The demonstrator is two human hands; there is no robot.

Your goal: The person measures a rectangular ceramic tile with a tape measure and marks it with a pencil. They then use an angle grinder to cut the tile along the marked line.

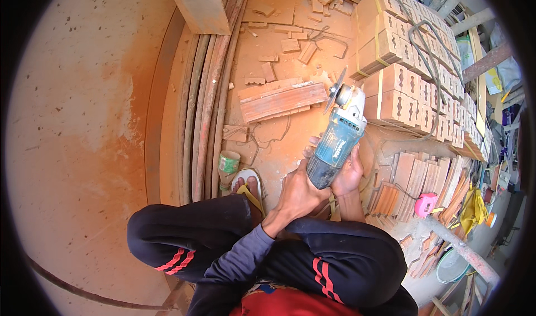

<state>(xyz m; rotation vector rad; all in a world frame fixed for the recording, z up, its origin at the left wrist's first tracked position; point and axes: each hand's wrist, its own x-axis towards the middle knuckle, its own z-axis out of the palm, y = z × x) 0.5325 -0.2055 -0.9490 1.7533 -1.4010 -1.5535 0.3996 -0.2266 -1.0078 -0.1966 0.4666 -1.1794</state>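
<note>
The angle grinder point(338, 140) at centre frame has a teal plastic body, smooth with a slight sheen, a pale grey metal head and a thin metal disc dulled by dust. The tile slab point(283, 100) above it, centre, is matt fired clay with a ribbed, rough face. The stacked bricks point(407, 76) at upper right are the same dry, unglazed clay, bound with a yellowish strap. The floor point(78, 126) on the left is rough concrete coated in orange powder. A pink measuring tape point(425, 204) at lower right looks like glossy plastic. The trousers point(335, 260) at the bottom are smooth dark cloth with red stripes.
</note>
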